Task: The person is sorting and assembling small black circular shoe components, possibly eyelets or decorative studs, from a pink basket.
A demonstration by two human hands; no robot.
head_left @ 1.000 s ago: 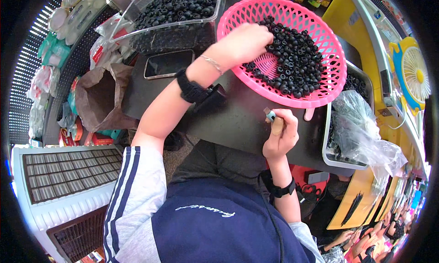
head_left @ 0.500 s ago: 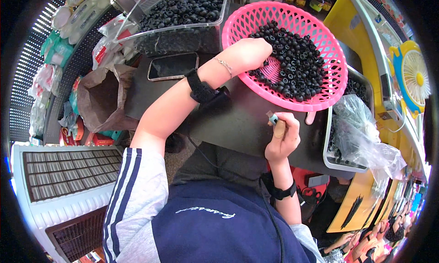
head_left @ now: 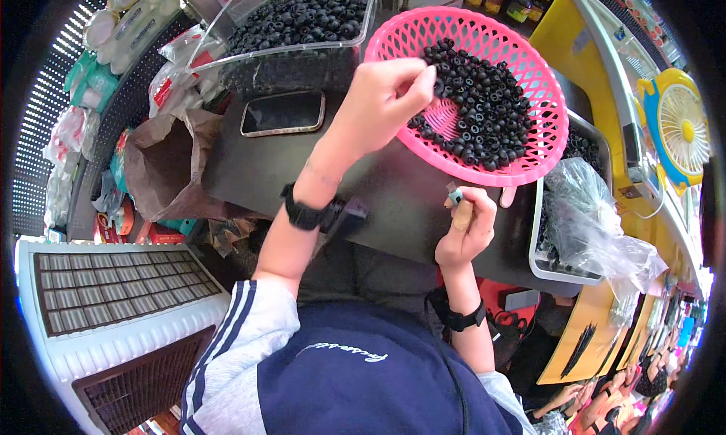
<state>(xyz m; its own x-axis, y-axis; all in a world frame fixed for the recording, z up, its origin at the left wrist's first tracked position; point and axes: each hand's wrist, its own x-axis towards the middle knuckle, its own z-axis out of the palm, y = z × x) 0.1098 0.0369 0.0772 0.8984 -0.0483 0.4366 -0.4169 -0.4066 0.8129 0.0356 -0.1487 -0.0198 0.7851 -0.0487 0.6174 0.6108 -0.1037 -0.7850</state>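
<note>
My left hand (head_left: 382,106) is raised over the near left rim of a pink plastic basket (head_left: 556,136). Its thumb and fingers are pinched together, and whatever they hold is hidden. Inside the basket lie many small black ring-like pieces (head_left: 491,117), with a bare pink patch of its bottom showing near my fingertips. In front of the basket, over the dark table (head_left: 393,215), my right hand (head_left: 467,234) is closed around a small tool (head_left: 455,196) with a pale blue body and a brownish tip. A tan, rounded piece shows at the thumb; I cannot tell whether it covers the thumb.
A clear bin (head_left: 302,45) of black pieces stands at the back left, with a phone (head_left: 283,113) before it. A brown paper bag (head_left: 170,163) is farther left. On the right are a white tray (head_left: 541,265), a plastic bag (head_left: 582,215) and a yellow-blue fan (head_left: 677,128).
My left hand has come up out of the basket toward its left rim, and its forearm has swung right and nearer to me. My right hand stays nearly in place with the tool.
</note>
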